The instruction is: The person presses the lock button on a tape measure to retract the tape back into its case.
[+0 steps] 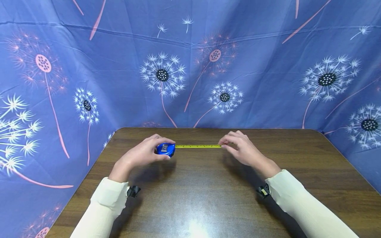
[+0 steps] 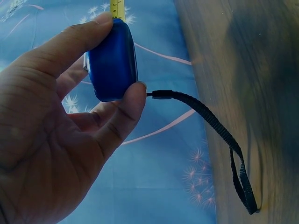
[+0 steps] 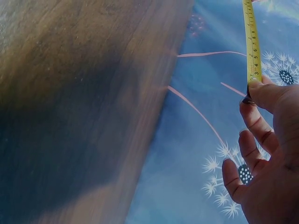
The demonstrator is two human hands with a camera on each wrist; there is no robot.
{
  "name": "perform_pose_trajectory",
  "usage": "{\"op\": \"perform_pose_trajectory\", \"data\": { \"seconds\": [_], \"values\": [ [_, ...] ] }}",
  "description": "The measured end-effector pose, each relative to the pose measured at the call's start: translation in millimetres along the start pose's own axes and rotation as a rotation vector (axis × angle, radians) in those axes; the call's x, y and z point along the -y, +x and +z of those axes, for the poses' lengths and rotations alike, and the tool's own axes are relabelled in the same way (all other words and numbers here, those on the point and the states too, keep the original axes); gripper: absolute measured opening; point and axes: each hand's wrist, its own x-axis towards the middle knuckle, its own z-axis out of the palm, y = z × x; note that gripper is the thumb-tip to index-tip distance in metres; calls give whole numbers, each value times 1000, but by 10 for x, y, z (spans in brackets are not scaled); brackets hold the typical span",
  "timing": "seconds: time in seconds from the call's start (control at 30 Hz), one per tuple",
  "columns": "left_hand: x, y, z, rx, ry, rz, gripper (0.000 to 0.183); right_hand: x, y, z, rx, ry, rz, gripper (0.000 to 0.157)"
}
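Observation:
A blue tape measure (image 1: pixel 165 149) is gripped in my left hand (image 1: pixel 143 152), above the wooden table. In the left wrist view, the thumb and fingers hold opposite ends of its blue case (image 2: pixel 112 63), and a black wrist strap (image 2: pixel 210 116) dangles from it. The yellow blade (image 1: pixel 197 146) stretches straight across to my right hand (image 1: pixel 242 150). Thumb and forefinger pinch the blade's end there; the other fingers are loosely bent in the right wrist view. Printed numbers show along the yellow blade (image 3: pixel 252 42) in that view.
The brown wooden table (image 1: pixel 190 188) lies beneath both hands, with light glaring off its near part. Behind it and at the sides hangs a blue cloth (image 1: pixel 262 72) with dandelion prints. Black bands with small mounts (image 1: pixel 133 191) sit at both wrists, beside pale sleeves.

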Motion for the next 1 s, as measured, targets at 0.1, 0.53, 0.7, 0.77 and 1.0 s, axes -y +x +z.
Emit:
{"op": "perform_pose_trajectory", "data": {
  "seconds": [0.1,0.53,0.7,0.77,1.0],
  "values": [
    [-8,3,5,-3,2,4,55,5,4,11,-4,0,-4,19],
    [-15,5,36,-12,-6,3,55,38,26,46,4,7,9,21],
    [-14,1,36,-11,-7,-6,55,36,27,46,12,2,17,19],
    [-11,1,36,-10,-7,-9,55,36,28,45,12,-1,16,20],
    [-21,14,45,-13,-9,3,55,44,41,54,18,6,14,18]
  ]
}}
